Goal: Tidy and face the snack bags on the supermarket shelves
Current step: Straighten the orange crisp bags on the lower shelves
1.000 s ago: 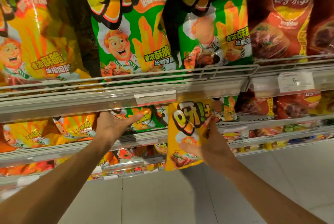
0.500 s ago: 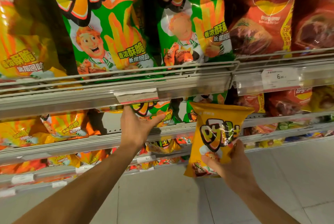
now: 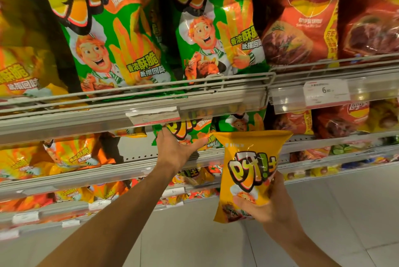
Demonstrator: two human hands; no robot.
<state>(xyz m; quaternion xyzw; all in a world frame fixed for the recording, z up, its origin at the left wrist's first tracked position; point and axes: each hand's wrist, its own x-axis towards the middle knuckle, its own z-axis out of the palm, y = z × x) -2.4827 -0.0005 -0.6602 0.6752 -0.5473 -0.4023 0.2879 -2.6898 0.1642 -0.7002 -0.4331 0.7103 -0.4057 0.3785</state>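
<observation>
Grey wire-fronted shelves [image 3: 151, 113] are standing over pale floor tiles [image 3: 323, 212]; left hand [image 3: 172, 150] is reaching open-fingered against a green bag [image 3: 190, 130], right hand [image 3: 269, 206] is gripping a yellow bag [image 3: 248, 169].

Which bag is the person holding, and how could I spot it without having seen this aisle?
Find the top shelf's metal rail under the tall green bags. Below its right end, in front of the shelves, the right hand grips a small yellow bag by its lower part. It alone is off the shelf.
</observation>
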